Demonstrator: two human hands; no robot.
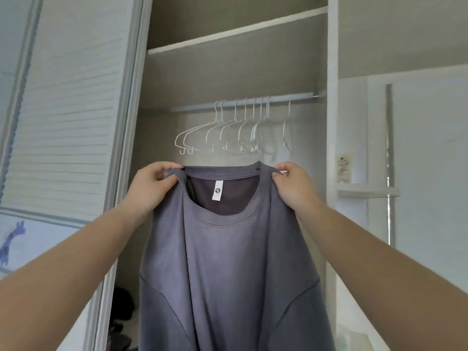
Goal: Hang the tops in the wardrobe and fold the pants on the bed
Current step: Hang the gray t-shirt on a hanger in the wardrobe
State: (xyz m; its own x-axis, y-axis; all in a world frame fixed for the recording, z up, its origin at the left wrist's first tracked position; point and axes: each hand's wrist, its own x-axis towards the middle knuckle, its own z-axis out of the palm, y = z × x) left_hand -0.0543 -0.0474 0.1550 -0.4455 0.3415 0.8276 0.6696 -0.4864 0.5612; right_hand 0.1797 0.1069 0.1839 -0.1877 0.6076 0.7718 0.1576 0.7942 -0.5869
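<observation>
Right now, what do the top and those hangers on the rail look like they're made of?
Grey top: soft matte knit, probably cotton jersey; it drapes and has a ribbed neckline. Hangers: thin white-coated wire, judging by the slim bent outlines. Rail: pale smooth tube, likely metal.

Only two arms of the person show, entering from the lower corners, each ending in a hand: the left hand [154,184] and the right hand [291,184]. Both forearms are bare up to the frame edge, with no sleeve, cuff, watch, bracelet or ring on them, and the hands wear no gloves. The nails that show on the right hand's fingertips [274,174] are short and carry a pale, glossy look, though they are too small to tell whether that is polish.
</observation>
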